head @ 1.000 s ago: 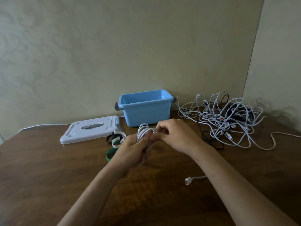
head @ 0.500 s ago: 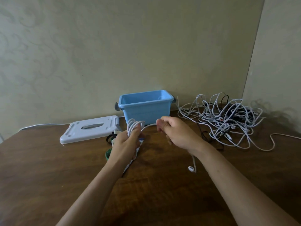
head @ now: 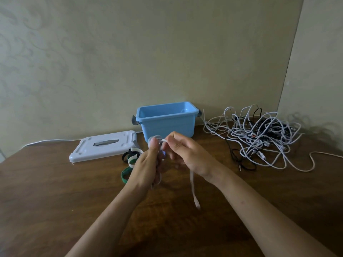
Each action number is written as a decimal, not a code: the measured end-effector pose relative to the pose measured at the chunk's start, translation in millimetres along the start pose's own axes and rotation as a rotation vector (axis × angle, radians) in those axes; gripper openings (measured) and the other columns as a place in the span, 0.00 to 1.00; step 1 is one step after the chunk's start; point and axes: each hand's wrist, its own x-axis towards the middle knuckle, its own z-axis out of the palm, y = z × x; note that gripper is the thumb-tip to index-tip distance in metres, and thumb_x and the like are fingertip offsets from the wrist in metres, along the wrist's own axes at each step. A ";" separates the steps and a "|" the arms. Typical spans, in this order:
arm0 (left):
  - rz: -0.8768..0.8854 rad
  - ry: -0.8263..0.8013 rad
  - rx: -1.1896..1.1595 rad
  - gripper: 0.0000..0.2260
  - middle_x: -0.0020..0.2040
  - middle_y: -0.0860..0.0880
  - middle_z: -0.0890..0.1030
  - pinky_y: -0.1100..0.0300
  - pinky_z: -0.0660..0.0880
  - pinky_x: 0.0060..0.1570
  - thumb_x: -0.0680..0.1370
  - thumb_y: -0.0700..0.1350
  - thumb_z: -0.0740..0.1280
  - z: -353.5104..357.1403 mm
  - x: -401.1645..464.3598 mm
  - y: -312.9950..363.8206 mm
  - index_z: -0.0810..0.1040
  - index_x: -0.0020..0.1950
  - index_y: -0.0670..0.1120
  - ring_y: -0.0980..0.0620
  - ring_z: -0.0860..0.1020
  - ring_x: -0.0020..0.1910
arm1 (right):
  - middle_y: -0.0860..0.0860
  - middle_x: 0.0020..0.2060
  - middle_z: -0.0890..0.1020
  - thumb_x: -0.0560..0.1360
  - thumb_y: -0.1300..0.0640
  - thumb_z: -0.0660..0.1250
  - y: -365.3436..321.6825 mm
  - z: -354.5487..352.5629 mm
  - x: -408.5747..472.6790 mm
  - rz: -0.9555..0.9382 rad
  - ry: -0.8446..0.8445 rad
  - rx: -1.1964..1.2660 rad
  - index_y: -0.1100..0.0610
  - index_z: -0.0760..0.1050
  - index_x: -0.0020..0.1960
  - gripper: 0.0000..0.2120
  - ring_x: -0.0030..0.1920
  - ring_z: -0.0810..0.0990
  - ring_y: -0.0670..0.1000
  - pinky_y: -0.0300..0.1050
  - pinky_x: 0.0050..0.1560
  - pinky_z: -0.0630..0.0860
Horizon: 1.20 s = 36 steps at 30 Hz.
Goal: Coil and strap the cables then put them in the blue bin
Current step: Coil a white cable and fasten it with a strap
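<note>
Fingers (head: 174,143) round white cable (head: 193,186) — mid-coil

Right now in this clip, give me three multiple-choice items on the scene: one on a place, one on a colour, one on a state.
1. Where does the white lid lie?
A. On the bin
B. Flat on the table, left of the blue bin
C. Under the cable pile

2. What colour is the strap lying nearest the left hand?
A. Green
B. Red
C. Yellow

3. What state is the white cable in the hands in?
A. Fully coiled and strapped
B. Lying untouched in the bin
C. Partly coiled, with a loose end hanging below the right hand

Answers: 1 B, the lid rests on the wood beside the bin. 2 A, a green loop shows by the left wrist. 3 C, the left hand holds loops while the tail dangles free.
</note>
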 end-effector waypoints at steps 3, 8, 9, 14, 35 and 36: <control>0.011 0.103 -0.073 0.37 0.31 0.49 0.68 0.60 0.63 0.26 0.77 0.72 0.51 -9.2 5.7 0.0 0.76 0.50 0.37 0.55 0.64 0.26 | 0.48 0.32 0.73 0.86 0.51 0.54 -3.8 -2.9 -0.6 0.042 -0.064 -0.004 0.60 0.77 0.48 0.18 0.35 0.72 0.44 0.39 0.43 0.70; 0.045 0.069 0.005 0.34 0.34 0.46 0.73 0.58 0.68 0.30 0.77 0.72 0.51 -9.1 4.0 1.3 0.76 0.49 0.41 0.54 0.70 0.30 | 0.46 0.31 0.71 0.85 0.54 0.57 -1.1 -2.6 -1.6 0.025 -0.091 -0.018 0.61 0.77 0.49 0.15 0.35 0.70 0.45 0.44 0.44 0.70; 0.041 0.065 0.018 0.31 0.30 0.49 0.71 0.58 0.69 0.27 0.78 0.69 0.52 -6.6 3.3 1.8 0.78 0.50 0.43 0.59 0.70 0.27 | 0.47 0.32 0.72 0.85 0.53 0.58 -0.8 -1.8 -1.9 0.011 -0.078 -0.015 0.62 0.77 0.51 0.15 0.36 0.71 0.46 0.45 0.44 0.70; 0.100 -0.014 0.052 0.25 0.27 0.53 0.72 0.62 0.68 0.24 0.78 0.67 0.54 3.7 -3.8 4.7 0.79 0.50 0.48 0.58 0.69 0.25 | 0.53 0.43 0.83 0.82 0.53 0.66 5.1 3.6 1.0 -0.098 0.012 -0.144 0.54 0.78 0.51 0.05 0.44 0.81 0.55 0.51 0.48 0.81; 0.271 0.267 0.065 0.29 0.35 0.43 0.80 0.56 0.75 0.38 0.83 0.60 0.51 -4.2 8.2 2.5 0.76 0.45 0.35 0.58 0.81 0.34 | 0.44 0.37 0.82 0.81 0.45 0.65 12.0 21.2 -3.8 0.062 -0.181 -0.555 0.46 0.81 0.46 0.09 0.38 0.80 0.42 0.40 0.41 0.74; 0.280 0.260 0.051 0.29 0.35 0.44 0.80 0.52 0.77 0.42 0.83 0.61 0.52 -3.9 9.1 1.1 0.76 0.44 0.36 0.55 0.83 0.37 | 0.45 0.37 0.82 0.81 0.44 0.64 14.5 22.5 -3.1 0.082 -0.185 -0.579 0.47 0.81 0.44 0.12 0.38 0.81 0.43 0.41 0.41 0.75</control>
